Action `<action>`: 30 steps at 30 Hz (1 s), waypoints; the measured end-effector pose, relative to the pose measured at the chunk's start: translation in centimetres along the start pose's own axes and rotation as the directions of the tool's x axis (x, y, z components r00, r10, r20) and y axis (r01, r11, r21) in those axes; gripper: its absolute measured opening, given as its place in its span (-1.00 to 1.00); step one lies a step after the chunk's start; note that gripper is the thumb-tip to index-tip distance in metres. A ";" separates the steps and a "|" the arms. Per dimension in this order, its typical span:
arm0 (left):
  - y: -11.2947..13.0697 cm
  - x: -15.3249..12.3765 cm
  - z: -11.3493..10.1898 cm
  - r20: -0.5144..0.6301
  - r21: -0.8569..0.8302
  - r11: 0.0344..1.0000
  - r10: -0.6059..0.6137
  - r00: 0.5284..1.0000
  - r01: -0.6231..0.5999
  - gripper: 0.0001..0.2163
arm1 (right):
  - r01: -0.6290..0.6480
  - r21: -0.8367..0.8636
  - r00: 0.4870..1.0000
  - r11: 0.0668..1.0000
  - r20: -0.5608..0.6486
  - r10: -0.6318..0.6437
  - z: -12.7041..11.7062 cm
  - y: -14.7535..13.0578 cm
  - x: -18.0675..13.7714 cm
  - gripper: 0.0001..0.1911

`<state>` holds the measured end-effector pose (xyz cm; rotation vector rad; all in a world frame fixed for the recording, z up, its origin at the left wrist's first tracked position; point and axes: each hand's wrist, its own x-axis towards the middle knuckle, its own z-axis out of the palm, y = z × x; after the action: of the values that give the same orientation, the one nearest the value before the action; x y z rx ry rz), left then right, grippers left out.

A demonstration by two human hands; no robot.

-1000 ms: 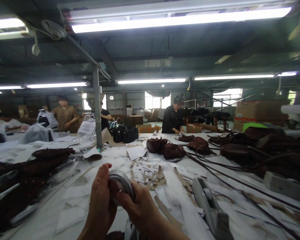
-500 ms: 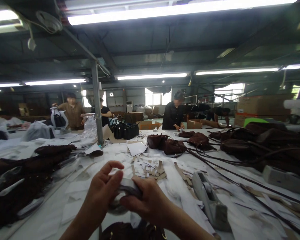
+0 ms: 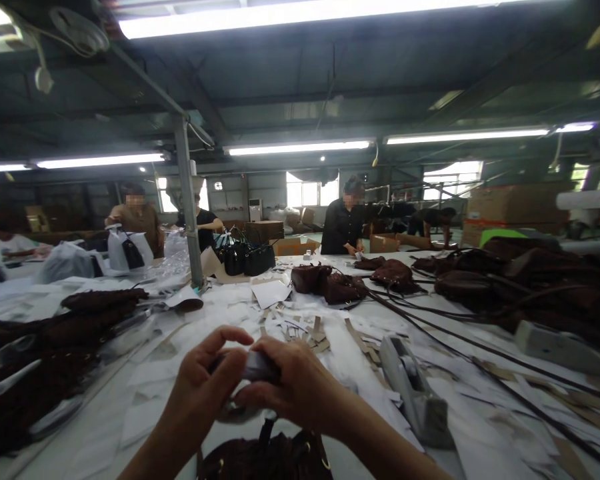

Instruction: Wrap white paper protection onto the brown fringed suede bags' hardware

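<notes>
Tape roll [image 3: 258, 366] sits low centre of the frame, gripped by left hand [image 3: 203, 390] and right hand [image 3: 293, 387], fingers [image 3: 223, 338] of both curled shut around it, just above a brown handbag [image 3: 267, 459] on the bench [image 3: 143, 403]; no strip looks pulled free yet.

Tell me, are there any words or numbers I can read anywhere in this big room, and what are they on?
No text can be read anywhere in this picture.
Cardboard boxes: any printing is too blurred to read.
Small round sign at the back: too small to read.
White sheet: looks blank.
Grey roll held between the left hand and the right hand: no lettering shows.
</notes>
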<state>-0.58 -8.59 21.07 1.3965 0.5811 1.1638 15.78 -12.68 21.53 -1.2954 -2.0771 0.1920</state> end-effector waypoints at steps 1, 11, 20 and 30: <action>0.5 0.2 0.2 -0.085 -0.120 0.992 0.017 0.996 -0.027 -0.63 | -0.022 0.073 1.000 0.997 -0.011 0.023 -0.3 -0.2 0.3 -0.62; 2.3 2.5 0.2 -0.346 -0.589 0.762 0.063 0.936 -0.268 -0.75 | -0.024 0.336 0.997 0.941 -0.056 0.045 -0.9 -0.3 1.3 -0.65; -0.3 2.7 0.9 -0.390 -0.629 0.754 -0.096 0.916 -0.188 -0.78 | -0.104 0.373 0.979 0.922 -0.126 0.161 2.0 1.2 -0.7 -0.61; -1.4 2.0 2.7 -0.585 -0.556 0.792 -0.156 0.796 -0.253 -0.82 | -0.073 0.596 0.915 0.800 -0.278 0.291 5.8 -0.1 0.2 -0.53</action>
<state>2.97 -7.80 20.82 0.4489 0.5281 1.6798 12.11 -11.36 17.24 -1.0492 -1.4147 0.5827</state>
